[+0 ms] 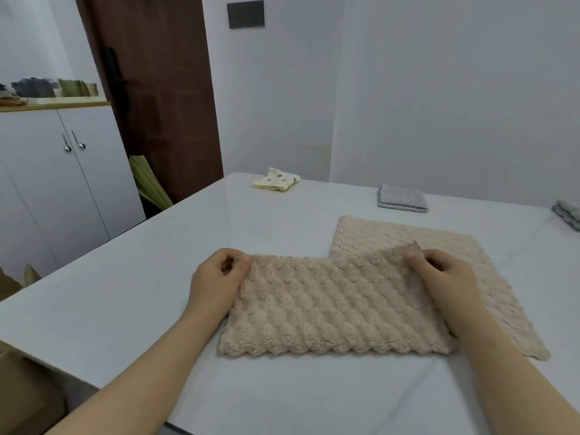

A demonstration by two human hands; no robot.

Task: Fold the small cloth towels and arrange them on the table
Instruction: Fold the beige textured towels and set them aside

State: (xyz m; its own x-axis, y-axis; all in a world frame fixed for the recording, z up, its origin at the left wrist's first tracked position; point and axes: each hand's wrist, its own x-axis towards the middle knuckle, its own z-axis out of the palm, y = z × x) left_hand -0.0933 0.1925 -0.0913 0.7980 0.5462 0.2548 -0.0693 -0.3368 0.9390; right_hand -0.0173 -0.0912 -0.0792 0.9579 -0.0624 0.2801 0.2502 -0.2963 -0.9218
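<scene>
**Folding Station: Beige Towel Held at Both Far Corners**

**Work surface.** A white table point(125, 277) fills the lower part of the view. Its far-left corner points toward a brown door point(157, 89).

**Item in hand.** A fluffy beige towel point(335, 309) lies near the front centre of the table, doubled over into a wide rectangle. Its scalloped folded edge faces the person and its free edges face away.

**Left hand.** The left hand point(216, 274) is at the towel's far-left corner. The fingers are curled, and the thumb and fingers pinch the edge of the cloth there. The forearm runs beside the towel's left end.

**Right hand.** The right hand point(439, 277) pinches the far-right corner between the thumb and curled fingers. That corner is raised slightly off the layer below. The wrist lies across the towel's right end.

**Adjacent item.** A second beige towel point(408, 237) lies flat and turned at an angle, behind and to the right. The doubled towel overlaps its near-left part, and the right forearm crosses over it.

**Folded items.** Three small folded cloths sit along the far side of the table, well apart from one another:
- a cream spotted cloth point(276, 180) near the far corner;
- a grey cloth point(401, 199) to its right;
- another grey cloth point(568, 213), cut off by the right edge of the view.

**Surroundings.** A white two-door cabinet point(47, 183) stands left of the table. The items on top of it are too blurred to identify.
</scene>
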